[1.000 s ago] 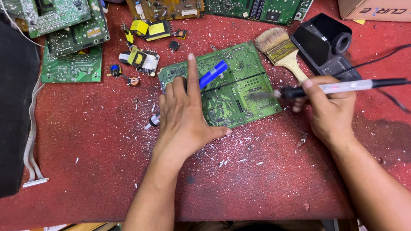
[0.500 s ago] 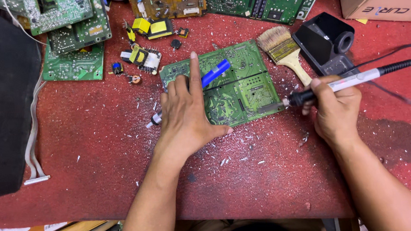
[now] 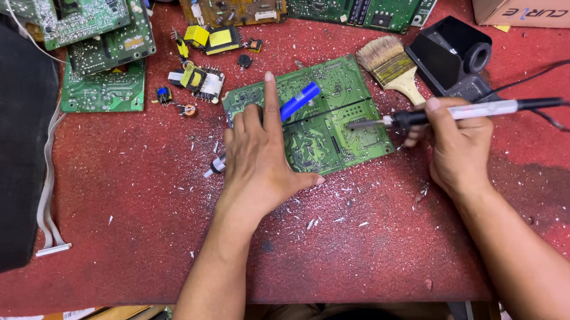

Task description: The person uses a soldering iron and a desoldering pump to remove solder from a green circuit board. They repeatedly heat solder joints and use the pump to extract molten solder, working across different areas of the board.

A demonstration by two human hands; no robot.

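Head view, left hand (image 3: 259,161) flat on circuit board (image 3: 335,120), soldering iron (image 3: 453,112) in right fingers (image 3: 437,114), tip seemingly touching.

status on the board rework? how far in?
Done, by the look of it: loose components and solder flecks lie scattered on the red mat, beside other boards.
In hand: the left hand presses flat on the green circuit board, a blue tool under its fingers; the right hand holds the soldering iron, tip over the board's right half.
Left: cannot tell how many joints remain; the brush lies unused.

Two hands (image 3: 259,161) – one soldering iron (image 3: 467,111), one brush (image 3: 393,68)
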